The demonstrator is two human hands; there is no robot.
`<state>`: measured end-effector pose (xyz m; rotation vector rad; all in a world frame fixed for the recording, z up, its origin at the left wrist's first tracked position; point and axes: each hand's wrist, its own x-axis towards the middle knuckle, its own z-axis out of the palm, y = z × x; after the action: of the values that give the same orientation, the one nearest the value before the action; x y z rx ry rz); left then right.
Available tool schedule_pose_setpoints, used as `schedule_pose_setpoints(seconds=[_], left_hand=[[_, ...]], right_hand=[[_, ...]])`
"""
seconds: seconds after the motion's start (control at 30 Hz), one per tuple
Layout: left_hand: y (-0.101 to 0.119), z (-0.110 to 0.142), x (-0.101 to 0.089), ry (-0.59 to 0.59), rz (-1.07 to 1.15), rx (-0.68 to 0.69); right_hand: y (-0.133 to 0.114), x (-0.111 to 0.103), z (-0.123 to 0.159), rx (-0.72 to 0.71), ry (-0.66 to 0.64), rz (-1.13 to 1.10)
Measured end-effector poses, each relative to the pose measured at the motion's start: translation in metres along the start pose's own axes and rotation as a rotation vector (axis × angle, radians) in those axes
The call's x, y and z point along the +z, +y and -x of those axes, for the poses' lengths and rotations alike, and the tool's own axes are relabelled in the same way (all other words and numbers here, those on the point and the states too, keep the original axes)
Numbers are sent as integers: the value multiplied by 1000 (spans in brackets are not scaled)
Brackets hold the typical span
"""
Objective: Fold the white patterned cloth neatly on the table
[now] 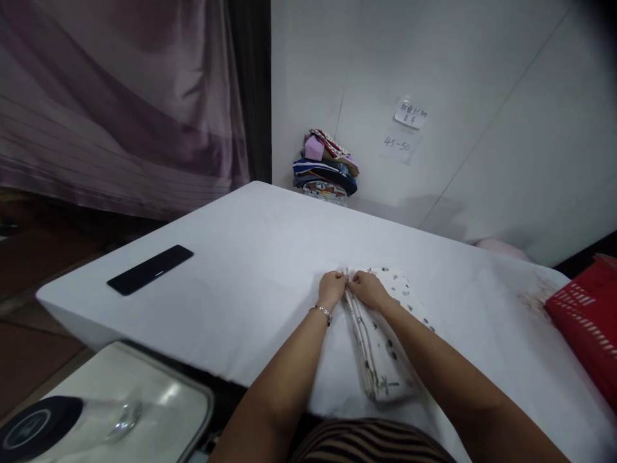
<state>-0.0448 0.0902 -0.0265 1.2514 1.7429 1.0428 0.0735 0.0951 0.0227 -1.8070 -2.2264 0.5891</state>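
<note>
A white cloth (pixel 390 360) with a scattered dark print lies folded in layers on the white-covered table, its layered edge running away from me. At the far end of that edge, my left hand (pixel 332 287) pinches the fabric from the left. My right hand (pixel 367 288) grips the same edge from the other side, the two sets of fingertips nearly touching. Part of the cloth is covered by my right hand and forearm. I cannot tell what the folded piece is.
A black flat slab (pixel 150 269) rests on the table's left side. A red basket (pixel 585 321) stands at the right edge. Folded clothes (pixel 325 164) are piled by the wall beyond the table. A pale appliance or lid (pixel 159 392) is at the near left.
</note>
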Motion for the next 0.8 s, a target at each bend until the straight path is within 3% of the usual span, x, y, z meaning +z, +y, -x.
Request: schedule_pose_setpoints(seconds=[0.4,0.8], left_hand=[[-3,-4,-4,-40,70,-21],[-3,-5,-3,2,148,-38]], right_hand=[[0,-1,1,41,-59,-419],[2,13,-1,7,-8,-379]])
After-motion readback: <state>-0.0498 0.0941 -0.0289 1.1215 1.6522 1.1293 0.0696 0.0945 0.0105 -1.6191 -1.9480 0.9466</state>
